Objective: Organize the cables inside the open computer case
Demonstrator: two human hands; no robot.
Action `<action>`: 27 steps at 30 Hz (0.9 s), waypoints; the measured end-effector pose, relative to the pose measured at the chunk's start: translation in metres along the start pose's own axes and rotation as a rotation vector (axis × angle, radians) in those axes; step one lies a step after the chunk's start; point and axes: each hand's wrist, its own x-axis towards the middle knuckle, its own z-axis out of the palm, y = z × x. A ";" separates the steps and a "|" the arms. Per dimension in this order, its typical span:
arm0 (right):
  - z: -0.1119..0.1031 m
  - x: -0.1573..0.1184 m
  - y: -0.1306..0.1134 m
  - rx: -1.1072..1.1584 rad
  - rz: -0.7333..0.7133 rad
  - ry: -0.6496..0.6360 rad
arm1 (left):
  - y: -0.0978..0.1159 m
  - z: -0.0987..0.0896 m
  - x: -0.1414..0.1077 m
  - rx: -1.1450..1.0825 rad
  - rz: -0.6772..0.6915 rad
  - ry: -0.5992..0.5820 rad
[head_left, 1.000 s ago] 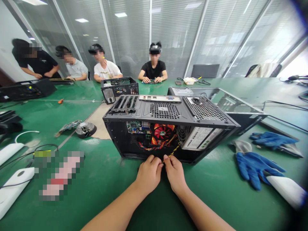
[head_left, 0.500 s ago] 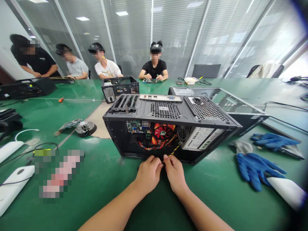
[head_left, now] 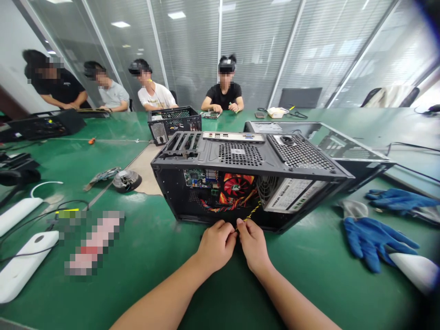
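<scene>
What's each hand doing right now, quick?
Left hand: closed, pinching the yellow-and-black cable; its fingers hide the exact grip.
Right hand: closed, pinching the same cable between thumb and fingers.

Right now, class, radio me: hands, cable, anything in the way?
Left hand and right hand pinching yellow-black cable. Cable leading into open-sided computer case. Blue gloves off right, not blocking.

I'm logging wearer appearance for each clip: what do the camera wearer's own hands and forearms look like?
The left hand and right hand are ungloved, with no ring, watch or bracelet visible. The left forearm and right forearm are bare, with no sleeve, cable or marking in view.
</scene>
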 end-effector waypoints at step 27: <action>-0.001 0.000 0.004 0.049 0.025 -0.022 | -0.003 0.006 -0.001 -0.068 0.035 0.054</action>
